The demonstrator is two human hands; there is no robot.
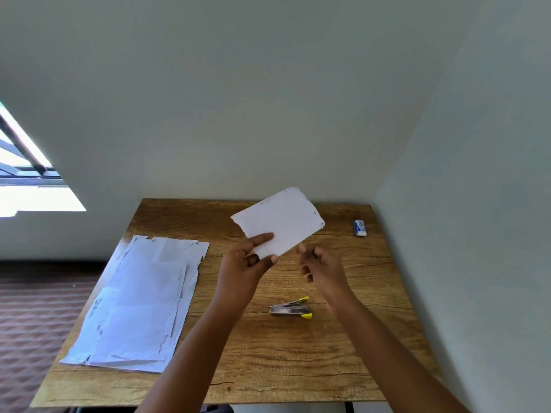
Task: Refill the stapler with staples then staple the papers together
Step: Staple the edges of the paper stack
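Note:
My left hand (249,263) holds a small white paper (283,222) by its lower corner, lifted above the middle of the wooden table (268,353). My right hand (319,263) hovers just right of that paper, fingers loosely curled, holding nothing that I can see. A small metal stapler with yellow tips (290,308) lies on the table below my hands, untouched. A stack of white sheets with torn edges (140,305) lies flat on the left part of the table. A small blue and white box (360,228) sits near the far right corner.
The table stands in a corner, with walls behind it and along its right side. A bright window (29,180) is at the left, and patterned floor (35,308) lies beyond the table's left edge.

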